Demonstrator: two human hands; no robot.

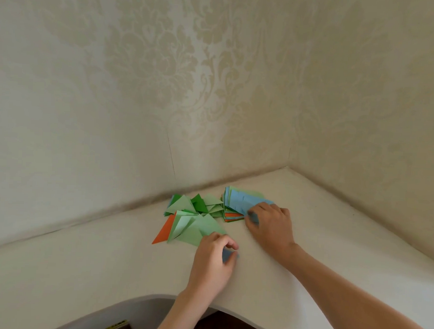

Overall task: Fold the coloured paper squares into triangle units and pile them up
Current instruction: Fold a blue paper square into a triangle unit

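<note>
Cream damask-patterned wallpapered walls [165, 75] are meeting in a corner at back right, filling most of the view. Below them an off-white matte tabletop [94, 263] is running into that corner, its near edge curving inward at the bottom.

Loose pile of folded paper triangles [193, 218], mostly light and dark green with one orange at the left edge, is lying mid-table. Just right of it, touching, a stack of unfolded coloured paper squares [236, 205] is sitting with a light blue sheet on top and orange showing lower down.

Right hand [270, 224] is resting on the stack's near right corner, fingers curling onto the blue top sheet; actual pinch unclear.

Left hand [213, 258] is pinching a small blue folded piece [228, 255] between thumb and curled fingers, just in front of the triangle pile.
</note>
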